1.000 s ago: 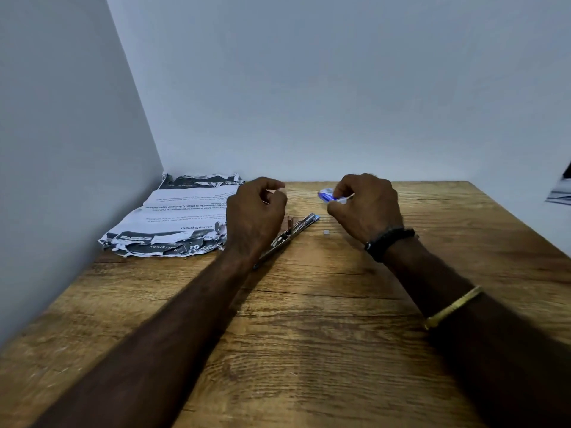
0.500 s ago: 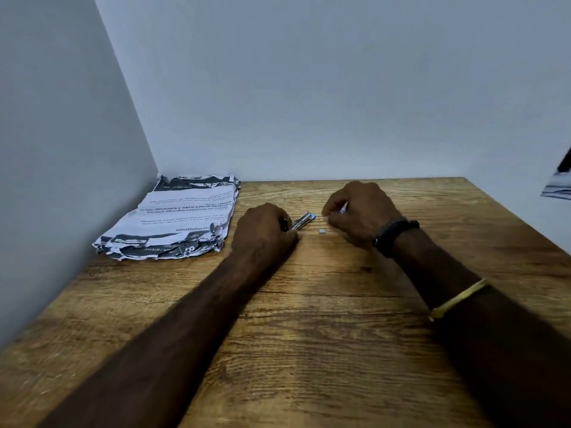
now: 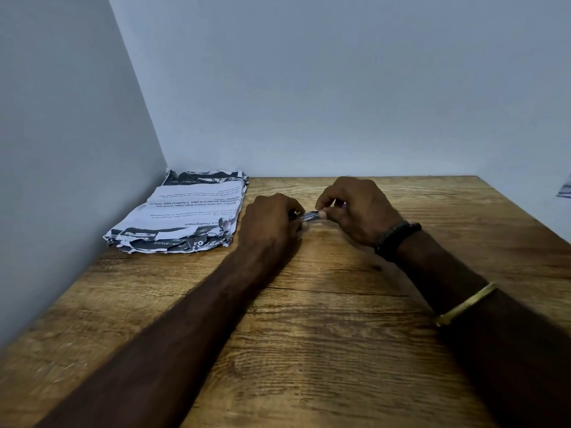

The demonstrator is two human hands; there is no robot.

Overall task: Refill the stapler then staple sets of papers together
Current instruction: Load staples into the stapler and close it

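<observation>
Pale blue-grey walls [image 3: 309,88] meet in a corner behind a brown wood-grain tabletop [image 3: 309,350]; a crumpled stack of white printed papers with black bands [image 3: 182,211] lies in that far left corner, touching or almost touching both walls. Near the middle of the far half of the table, the left hand [image 3: 272,220] is curled, knuckles up, over a slim silver metal stapler [image 3: 309,216], whose short shiny end shows between the two hands; whether it rests on the wood or is lifted off it cannot be told. The right hand [image 3: 355,208] has its thumb and forefinger pinched together at that exposed end, the other fingers bent; a speck of purple [image 3: 344,206] shows among them. A black beaded wristband [image 3: 397,239] and a thin gold bangle [image 3: 463,304] sit on the right forearm.
</observation>
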